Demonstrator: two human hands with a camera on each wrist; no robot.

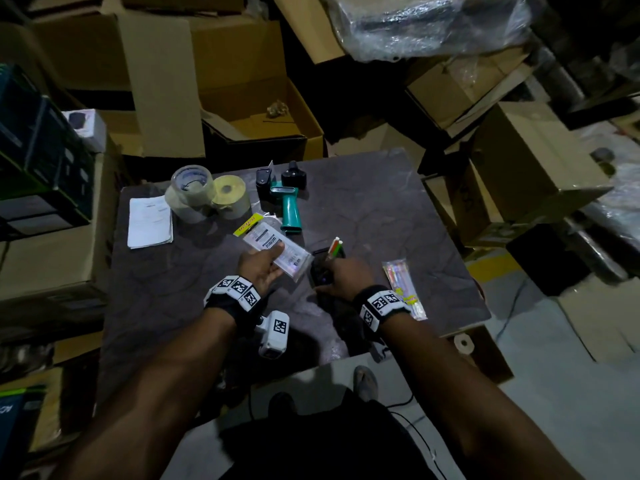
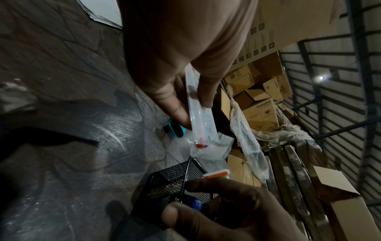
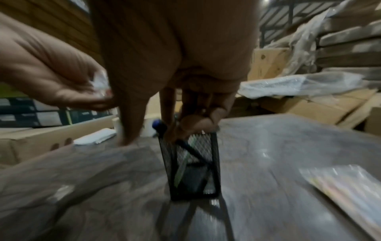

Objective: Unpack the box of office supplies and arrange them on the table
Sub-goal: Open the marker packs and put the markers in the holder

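Centre frame: left hand (image 1: 265,268) pinching clear packet (image 1: 277,250) for placement; right hand (image 1: 343,276) gripping mesh holder (image 3: 191,164) rim, steadying it upright.

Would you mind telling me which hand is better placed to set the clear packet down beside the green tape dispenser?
Left. The left hand already holds the clear packet, just short of the green tape dispenser. The right hand grips the mesh pen holder.
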